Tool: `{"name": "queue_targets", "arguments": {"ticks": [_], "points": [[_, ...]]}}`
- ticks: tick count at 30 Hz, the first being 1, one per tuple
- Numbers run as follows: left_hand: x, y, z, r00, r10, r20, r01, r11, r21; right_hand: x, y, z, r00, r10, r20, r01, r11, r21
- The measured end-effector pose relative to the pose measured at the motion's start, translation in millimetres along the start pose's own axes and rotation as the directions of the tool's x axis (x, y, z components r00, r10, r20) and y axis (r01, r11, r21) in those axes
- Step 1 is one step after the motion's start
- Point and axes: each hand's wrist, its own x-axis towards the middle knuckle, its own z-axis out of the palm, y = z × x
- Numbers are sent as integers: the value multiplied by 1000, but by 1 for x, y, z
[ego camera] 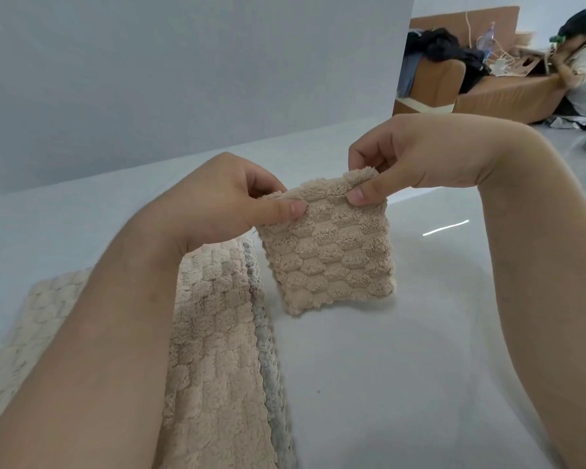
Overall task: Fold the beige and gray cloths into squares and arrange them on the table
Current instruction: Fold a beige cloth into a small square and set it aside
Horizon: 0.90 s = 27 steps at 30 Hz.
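Head camera: the left hand (224,201) and the right hand (406,157) each pinch 1 top corner of the folded beige cloth (325,258), thumbs in front. It hangs as a small square over the white table (420,350); whether its bottom edge touches the table is hard to tell. Just left of it lies a flat beige towel (214,350) with a gray cloth (268,367) peeking out from under it. The folded cloth looks soft, fluffy and light, so it may flop open. Pinching all layers at the 2 top corners looks safest.
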Motion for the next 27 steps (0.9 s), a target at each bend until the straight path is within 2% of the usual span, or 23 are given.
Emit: {"name": "queue_targets", "arguments": {"ticks": [3, 6, 10, 16, 23, 27], "points": [[-1, 0, -5, 998, 10, -56, -11, 1000, -23, -3, -4, 0, 1000, 17, 1, -17, 999, -40], [0, -4, -7, 997, 4, -74, -6, 1000, -28, -4, -10, 4, 996, 89, 9, -86, 983, -164], [5, -10, -5, 995, -19, -96, 18, 1000, -10, -4, -20, 8, 988, 130, -82, -149, 935, -321], [9, -15, -2, 985, -5, -173, -12, 996, -93, -3, -22, 10, 964, 25, -265, -147, 881, -450], [13, -17, -1, 963, 74, -258, -134, 966, -223, 1, -23, 12, 937, -64, -343, -115, 872, -477], [14, -19, -3, 959, 59, -278, -141, 947, -288, 1, -23, 10, 932, -63, -358, -123, 871, -475]]}}
